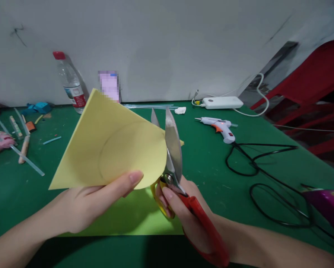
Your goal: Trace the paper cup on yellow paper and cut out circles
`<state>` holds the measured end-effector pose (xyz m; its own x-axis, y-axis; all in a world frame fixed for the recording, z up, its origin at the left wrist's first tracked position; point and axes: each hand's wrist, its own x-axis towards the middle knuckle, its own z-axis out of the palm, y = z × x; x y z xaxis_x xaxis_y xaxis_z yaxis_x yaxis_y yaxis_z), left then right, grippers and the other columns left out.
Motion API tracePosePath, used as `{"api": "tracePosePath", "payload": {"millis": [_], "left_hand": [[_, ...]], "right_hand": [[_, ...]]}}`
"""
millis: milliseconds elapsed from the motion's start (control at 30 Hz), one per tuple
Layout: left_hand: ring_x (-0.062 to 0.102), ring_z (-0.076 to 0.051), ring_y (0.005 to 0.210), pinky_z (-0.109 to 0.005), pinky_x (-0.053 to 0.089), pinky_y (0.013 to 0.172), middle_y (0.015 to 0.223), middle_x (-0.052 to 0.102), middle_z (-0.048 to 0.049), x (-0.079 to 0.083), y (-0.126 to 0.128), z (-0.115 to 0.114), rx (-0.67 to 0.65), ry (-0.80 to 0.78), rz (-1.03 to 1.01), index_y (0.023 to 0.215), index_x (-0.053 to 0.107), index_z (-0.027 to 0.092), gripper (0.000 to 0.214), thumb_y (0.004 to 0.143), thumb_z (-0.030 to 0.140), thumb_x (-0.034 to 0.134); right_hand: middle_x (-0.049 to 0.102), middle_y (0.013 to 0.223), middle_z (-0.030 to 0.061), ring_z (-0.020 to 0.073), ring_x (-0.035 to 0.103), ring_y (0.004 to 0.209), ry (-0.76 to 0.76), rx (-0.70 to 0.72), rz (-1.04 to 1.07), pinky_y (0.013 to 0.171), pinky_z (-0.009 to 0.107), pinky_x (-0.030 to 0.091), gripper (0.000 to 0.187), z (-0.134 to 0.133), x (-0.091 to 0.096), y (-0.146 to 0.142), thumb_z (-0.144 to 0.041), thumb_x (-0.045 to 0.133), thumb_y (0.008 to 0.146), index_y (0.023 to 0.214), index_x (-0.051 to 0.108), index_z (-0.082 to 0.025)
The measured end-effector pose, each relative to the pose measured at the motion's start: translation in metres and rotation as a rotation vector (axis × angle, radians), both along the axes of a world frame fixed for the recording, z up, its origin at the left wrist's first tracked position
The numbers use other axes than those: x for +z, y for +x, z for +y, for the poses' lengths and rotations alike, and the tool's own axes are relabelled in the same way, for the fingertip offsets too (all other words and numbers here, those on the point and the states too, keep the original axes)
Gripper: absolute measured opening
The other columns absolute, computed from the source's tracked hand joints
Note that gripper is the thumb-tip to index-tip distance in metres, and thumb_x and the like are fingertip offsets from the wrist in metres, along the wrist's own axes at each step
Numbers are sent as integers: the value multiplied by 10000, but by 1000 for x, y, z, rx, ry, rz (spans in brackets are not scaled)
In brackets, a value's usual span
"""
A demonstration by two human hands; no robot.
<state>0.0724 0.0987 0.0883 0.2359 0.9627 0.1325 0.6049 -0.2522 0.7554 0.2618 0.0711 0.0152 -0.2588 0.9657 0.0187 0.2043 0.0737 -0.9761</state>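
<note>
My left hand (99, 201) pinches a sheet of yellow paper (80, 149), thumb on top and fingers underneath. A faint round pencil line shows on the sheet, and its right edge is cut in a curve along that line. My right hand (189, 208) grips scissors (174, 149) with red handles, their blades parted and pointing away from me. The paper's right edge lies between the blades. Held against the scissors by my right fingers is a curled yellow strip (157, 197). Below my hands a light green sheet (122, 219) lies flat on the table.
On the green table (206, 167), a white glue gun (218, 124) with a black cable lies to the right, near a white power strip (222, 102). A water bottle (72, 87) leans at the wall. Glue sticks (27, 160) and clay pieces lie left; a red chair (312, 82) stands right.
</note>
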Motion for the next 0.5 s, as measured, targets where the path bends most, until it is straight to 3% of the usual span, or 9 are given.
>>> {"api": "tracePosePath", "payload": {"millis": [133, 267, 500], "left_hand": [[540, -85, 474, -151, 450, 462, 498, 565, 58, 5, -2, -6, 157, -166, 40, 514, 552, 212, 280, 685, 416, 641], [523, -99, 503, -170, 430, 466, 492, 566, 36, 10, -1, -6, 218, -164, 17, 438, 538, 195, 346, 624, 448, 685], [456, -67, 430, -132, 358, 366, 463, 524, 58, 2, -4, 5, -23, -84, -185, 480, 539, 199, 273, 683, 329, 667]], "right_hand": [[385, 559, -47, 108, 343, 459, 17, 22, -32, 430, 250, 300, 197, 1, 4, 0, -319, 332, 847, 953, 441, -194], [402, 564, -37, 113, 368, 474, 25, 5, -97, 444, 251, 318, 207, 1, 8, 1, -307, 334, 839, 958, 459, -194], [384, 548, -46, 106, 348, 454, 20, 22, -40, 439, 250, 299, 185, 1, 7, 0, -297, 321, 839, 933, 446, -198]]}}
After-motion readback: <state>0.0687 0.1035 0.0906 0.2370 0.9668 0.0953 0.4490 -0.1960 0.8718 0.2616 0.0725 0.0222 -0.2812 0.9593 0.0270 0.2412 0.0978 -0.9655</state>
